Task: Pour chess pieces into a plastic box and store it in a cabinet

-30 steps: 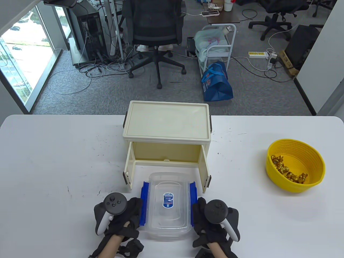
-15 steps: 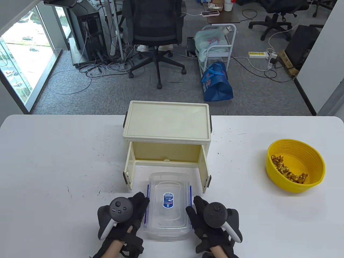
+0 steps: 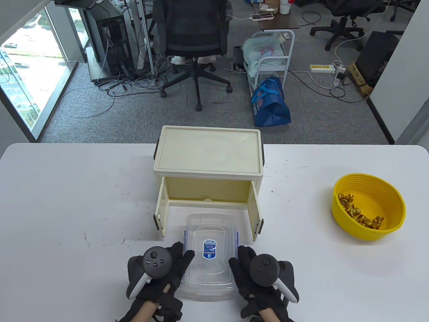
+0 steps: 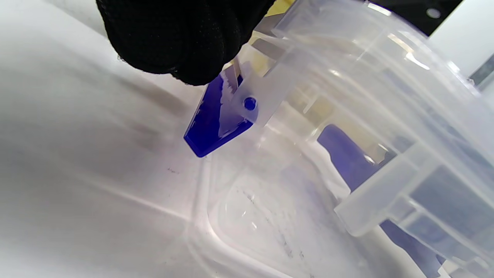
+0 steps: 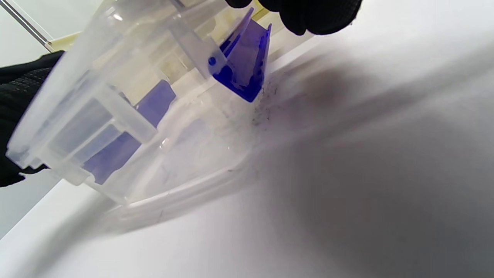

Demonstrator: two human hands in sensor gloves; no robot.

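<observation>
A: Item nearest the front edge?
B: Clear plastic box (image 3: pixel 208 258), lid on, gripped at 9 o'clock by the left hand (image 3: pixel 161 271) and at 3 o'clock by the right hand (image 3: pixel 258 271). Fingers are curled onto the blue side clips (image 4: pixel 216 119); a blue-and-white label (image 3: pixel 209 249) is seen on the lid, its writing too small to be read.
A: Beyond it, at 12 o'clock?
B: Cream cabinet (image 3: pixel 207 154), both doors swung open, the box's far end lying between them. The interior is partly hidden by its top.
A: At 2 o'clock?
B: Yellow bowl (image 3: pixel 368 208) holding gold chess pieces (image 3: pixel 358 213), well apart from the box. Bare white table (image 3: pixel 67 201) is left on both sides; wrists are cut off at the bottom edge.
</observation>
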